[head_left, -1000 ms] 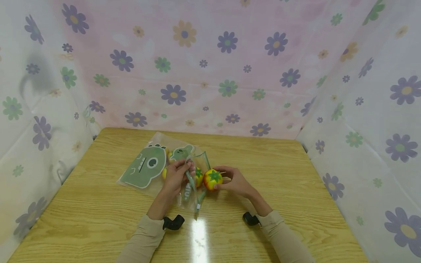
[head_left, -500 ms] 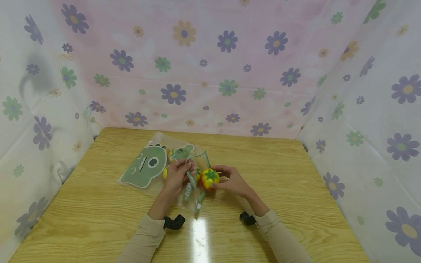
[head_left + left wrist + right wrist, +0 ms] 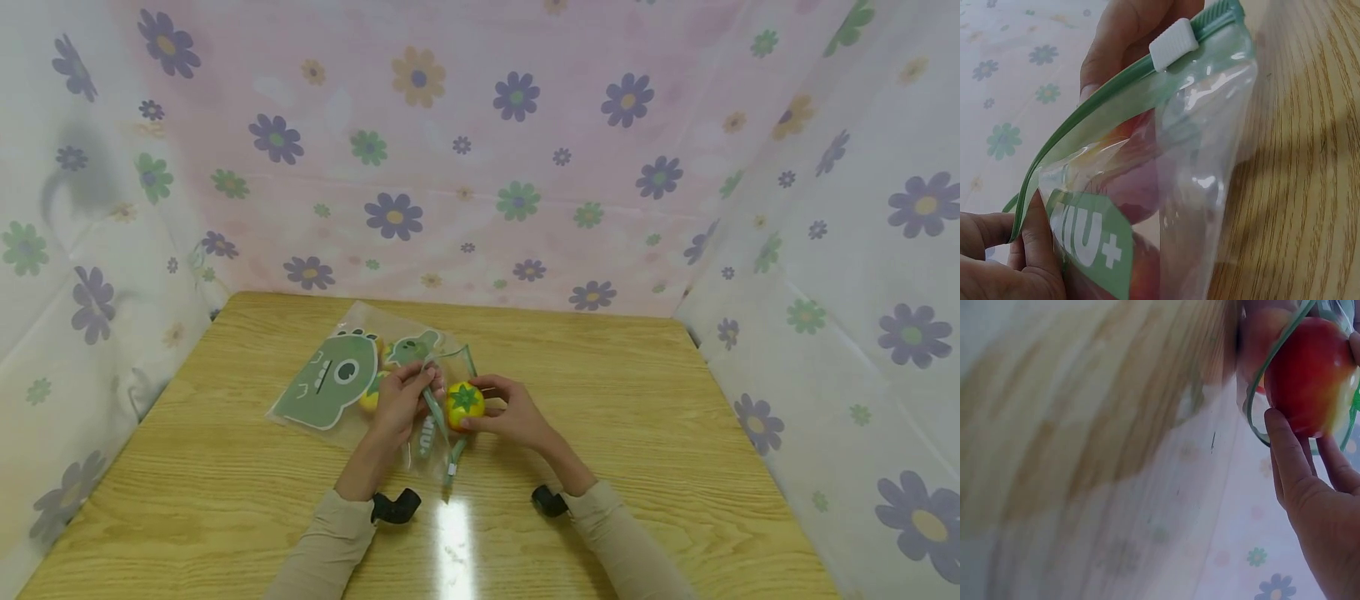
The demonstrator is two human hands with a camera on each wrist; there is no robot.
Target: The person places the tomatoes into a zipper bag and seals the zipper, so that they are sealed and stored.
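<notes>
A clear slider zip bag (image 3: 326, 383) with green monster prints lies on the table, its mouth open toward the right. My left hand (image 3: 397, 408) pinches the green-edged rim of the mouth. In my right hand (image 3: 513, 412) is a round red-and-yellow toy tomato (image 3: 465, 402) with a green star-shaped leaf top. The fingers hold it from the right, at the bag's mouth. In the right wrist view, the tomato (image 3: 1310, 375) is within the loop of the green rim. More yellow and red toy pieces show through the plastic, partly hidden by the prints and my left hand.
The wood-grain table (image 3: 600, 375) is walled by flowered cloth (image 3: 525, 167) at the back and both sides. A white slider (image 3: 1174, 45) sits on the bag's zip near one end. Black wrist-worn devices (image 3: 397, 506) are on both forearms.
My right hand has moved left with the toy tomato, bringing it from beside the bag's rim into the mouth. The left hand stays on the rim, almost unmoved.
</notes>
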